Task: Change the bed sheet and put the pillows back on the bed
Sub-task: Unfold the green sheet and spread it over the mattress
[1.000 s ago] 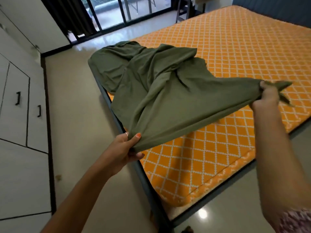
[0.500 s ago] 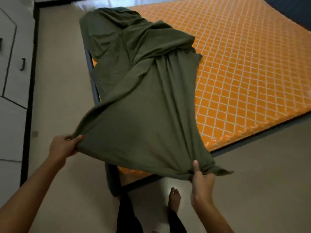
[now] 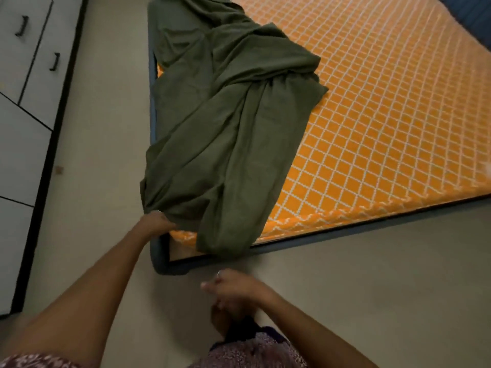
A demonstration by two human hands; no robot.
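Sheet (image 3: 225,144) dropped — left hand (image 3: 155,224) gripping

The sheet (image 3: 228,123) is plain olive green, without print. The mattress (image 3: 385,107) is bright orange, crossed by a white diamond lattice. The bed frame (image 3: 332,236) is dull blue-grey. The floor (image 3: 111,107) is pale beige. The cupboards (image 3: 24,83) are white with black handles and black edging. The clothing (image 3: 255,351) shows a purple-and-white speckled print

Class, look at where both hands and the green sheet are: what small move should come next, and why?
Probably the right hand, now free and off the sheet, should take the hanging corner, since only the left hand grips the bunched cloth and the mattress lies mostly bare.
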